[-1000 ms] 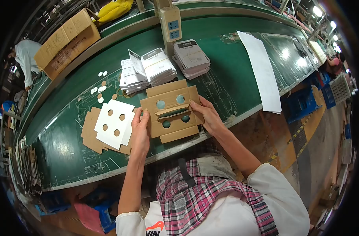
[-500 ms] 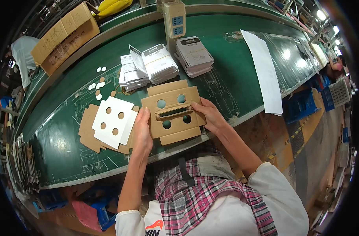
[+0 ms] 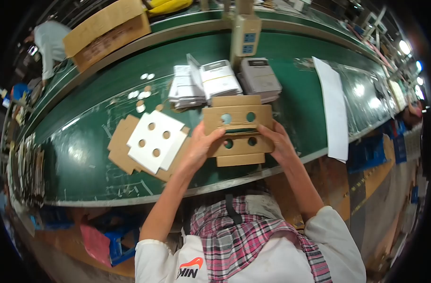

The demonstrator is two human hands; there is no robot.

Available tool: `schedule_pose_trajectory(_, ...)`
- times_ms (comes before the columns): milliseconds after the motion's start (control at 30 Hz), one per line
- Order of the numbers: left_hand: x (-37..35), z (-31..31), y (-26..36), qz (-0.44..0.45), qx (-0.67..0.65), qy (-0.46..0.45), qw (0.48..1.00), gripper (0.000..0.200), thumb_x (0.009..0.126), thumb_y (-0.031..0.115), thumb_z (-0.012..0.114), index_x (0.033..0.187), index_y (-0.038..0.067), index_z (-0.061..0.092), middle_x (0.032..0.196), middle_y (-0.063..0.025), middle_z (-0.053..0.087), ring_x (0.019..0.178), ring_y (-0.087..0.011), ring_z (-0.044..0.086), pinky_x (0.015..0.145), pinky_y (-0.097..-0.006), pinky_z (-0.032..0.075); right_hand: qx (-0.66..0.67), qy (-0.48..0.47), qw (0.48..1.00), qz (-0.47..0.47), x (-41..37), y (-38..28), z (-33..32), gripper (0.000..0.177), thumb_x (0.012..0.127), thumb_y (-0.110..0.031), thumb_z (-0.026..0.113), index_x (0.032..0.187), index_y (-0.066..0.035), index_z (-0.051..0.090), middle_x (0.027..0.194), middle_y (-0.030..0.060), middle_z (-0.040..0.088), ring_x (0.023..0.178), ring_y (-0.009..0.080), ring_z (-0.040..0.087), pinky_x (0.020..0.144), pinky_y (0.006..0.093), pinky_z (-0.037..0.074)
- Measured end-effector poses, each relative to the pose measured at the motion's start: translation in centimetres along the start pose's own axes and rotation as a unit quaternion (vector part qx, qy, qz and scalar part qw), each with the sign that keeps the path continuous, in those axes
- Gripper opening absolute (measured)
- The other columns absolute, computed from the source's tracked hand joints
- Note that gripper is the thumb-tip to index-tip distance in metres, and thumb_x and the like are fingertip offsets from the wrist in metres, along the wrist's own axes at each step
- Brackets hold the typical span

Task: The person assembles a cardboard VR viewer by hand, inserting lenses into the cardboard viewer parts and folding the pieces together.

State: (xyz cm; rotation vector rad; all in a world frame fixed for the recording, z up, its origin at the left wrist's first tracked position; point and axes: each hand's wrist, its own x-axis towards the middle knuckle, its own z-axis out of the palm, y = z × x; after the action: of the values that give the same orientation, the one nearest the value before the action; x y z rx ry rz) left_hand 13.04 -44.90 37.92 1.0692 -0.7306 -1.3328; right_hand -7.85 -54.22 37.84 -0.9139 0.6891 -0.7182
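Observation:
A brown cardboard insert with round holes and a folded slot across its middle is held up over the bench's front edge. My left hand grips its left side, the thumb lying over the face near the slot. On the right side my right hand is closed round the edge, its thumb by the slot's right end. Left of my hands, a white die-cut sheet with several round holes lies over flat brown cardboard pieces. My fingers behind the insert are hidden.
Behind the insert stand stacks of printed booklets, with a banded stack beside the socket post. Small white discs lie scattered at left. A long white sheet rests at right. A carton sits on the back ledge.
The view has shifted, so the bench contents appear farther right. The insert has turned more level. My left thumb has moved inward from its left edge toward the slot.

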Motion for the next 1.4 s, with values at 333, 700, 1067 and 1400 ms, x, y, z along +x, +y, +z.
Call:
schedule_pose_trajectory(333, 1.0, 0.8, 0.3, -0.029, -0.001, -0.068, 0.997, 0.034, 0.092, 0.013, 0.055, 0.121, -0.001, 0.045, 0.113, -0.0107, 0.058, 0.099, -0.0167, 0.057, 0.081, -0.0317, 0.050, -0.023, 0.037, 0.999, -0.024, -0.5, -1.3, -1.0, 0.049, 0.090, -0.019, 0.061, 0.128, 0.004, 0.041, 0.113, 0.0096, 0.057, 0.101, 0.0132, 0.058, 0.087, 0.0280, 0.048)
schedule_pose_trajectory(700, 1.2, 2.8, -0.2, -0.038, -0.094, -0.104, 0.989, 0.035, 0.090, 0.012, 0.057, 0.120, -0.002, 0.048, 0.116, -0.0106, 0.058, 0.104, -0.0182, 0.056, 0.092, -0.0339, 0.044, 0.138, -0.055, 0.986, 0.078, -0.7, -1.8, -5.6, 0.034, 0.093, -0.020, 0.055, 0.121, 0.000, 0.049, 0.112, 0.0071, 0.059, 0.100, 0.0148, 0.060, 0.084, 0.0323, 0.053)
schedule_pose_trajectory(1067, 6.3, 7.6, 3.7, -0.007, -0.019, -0.064, 0.998, 0.026, 0.091, 0.009, 0.056, 0.116, 0.000, 0.053, 0.105, -0.0069, 0.063, 0.094, -0.0142, 0.060, 0.082, -0.0297, 0.047, -0.009, -0.072, 0.997, -0.025, -0.9, -9.7, -6.6, 0.048, 0.094, -0.020, 0.053, 0.136, -0.003, 0.037, 0.123, 0.0053, 0.053, 0.108, 0.0121, 0.054, 0.087, 0.0312, 0.048)
schedule_pose_trajectory(1400, 10.7, 8.0, 9.4, 0.164, 0.318, 0.006, 0.934, 0.051, 0.091, 0.012, 0.056, 0.137, 0.001, 0.037, 0.122, -0.0143, 0.054, 0.114, -0.0201, 0.052, 0.097, -0.0326, 0.042, -0.160, 0.016, 0.985, -0.054, 12.2, -17.3, -17.3, 0.017, 0.088, -0.019, 0.058, 0.099, -0.007, 0.060, 0.084, -0.0012, 0.061, 0.067, 0.0076, 0.057, 0.058, 0.0246, 0.049)
